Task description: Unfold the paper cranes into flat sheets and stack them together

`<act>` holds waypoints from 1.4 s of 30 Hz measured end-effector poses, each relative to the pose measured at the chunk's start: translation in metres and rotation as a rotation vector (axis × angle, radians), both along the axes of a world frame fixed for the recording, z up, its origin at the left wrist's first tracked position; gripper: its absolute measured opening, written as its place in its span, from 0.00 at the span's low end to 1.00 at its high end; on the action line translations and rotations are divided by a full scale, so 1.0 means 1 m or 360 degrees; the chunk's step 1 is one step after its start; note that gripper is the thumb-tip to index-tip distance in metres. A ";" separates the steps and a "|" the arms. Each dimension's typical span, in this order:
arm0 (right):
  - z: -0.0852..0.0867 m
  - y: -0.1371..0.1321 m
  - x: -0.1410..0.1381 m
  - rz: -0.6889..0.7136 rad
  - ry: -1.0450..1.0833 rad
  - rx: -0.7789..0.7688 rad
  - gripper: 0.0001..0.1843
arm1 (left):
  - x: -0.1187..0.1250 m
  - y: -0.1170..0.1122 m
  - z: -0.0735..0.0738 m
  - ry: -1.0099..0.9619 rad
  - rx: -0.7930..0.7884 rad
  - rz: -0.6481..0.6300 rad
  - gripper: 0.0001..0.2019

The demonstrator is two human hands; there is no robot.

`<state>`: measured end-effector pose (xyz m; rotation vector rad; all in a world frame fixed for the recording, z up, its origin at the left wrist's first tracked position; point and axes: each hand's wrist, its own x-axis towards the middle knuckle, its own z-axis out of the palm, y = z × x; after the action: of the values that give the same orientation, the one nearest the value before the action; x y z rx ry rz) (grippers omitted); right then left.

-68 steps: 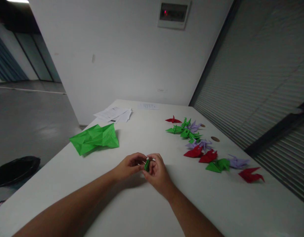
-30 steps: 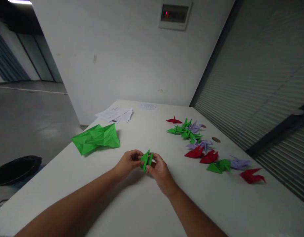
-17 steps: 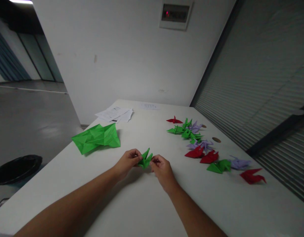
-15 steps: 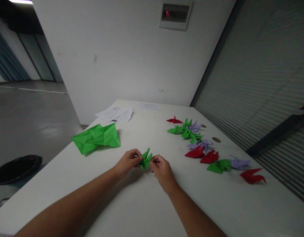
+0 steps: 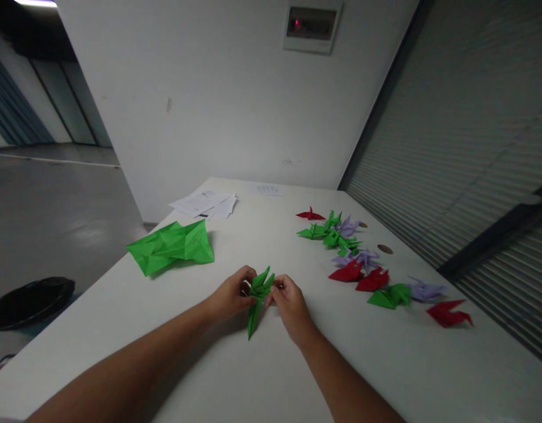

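Head camera view: a bright green, many-pointed piece of folded paper (image 5: 259,288) lay just right of the left hand (image 5: 233,292), whose fingers were closed on its side. Its long axis ran from short upper points to one slim point aimed back toward the camera. The right hand (image 5: 290,302) sat close at the opposite side, fingers nearly together — whether they pinched an edge, I could not tell. Paper hid some left fingertips; contact with the white table (image 5: 235,382) was unclear.
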<state>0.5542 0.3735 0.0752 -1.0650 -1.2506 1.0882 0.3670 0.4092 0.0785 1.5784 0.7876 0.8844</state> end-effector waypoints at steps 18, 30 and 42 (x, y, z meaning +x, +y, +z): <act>0.010 -0.005 -0.004 -0.0004 0.0134 -0.0126 0.06 | -0.006 -0.005 -0.001 0.0135 0.0599 -0.0099 0.29; 0.005 -0.003 -0.004 -0.0001 0.0037 -0.0150 0.05 | -0.007 -0.006 -0.003 0.0263 0.0719 -0.0151 0.42; -0.003 -0.001 -0.002 0.0028 -0.0178 -0.0101 0.04 | -0.006 -0.002 0.003 0.0169 0.0793 0.0035 0.25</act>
<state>0.5524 0.3726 0.0725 -1.1788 -1.3235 1.1007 0.3611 0.4072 0.0811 2.0681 0.6907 1.0758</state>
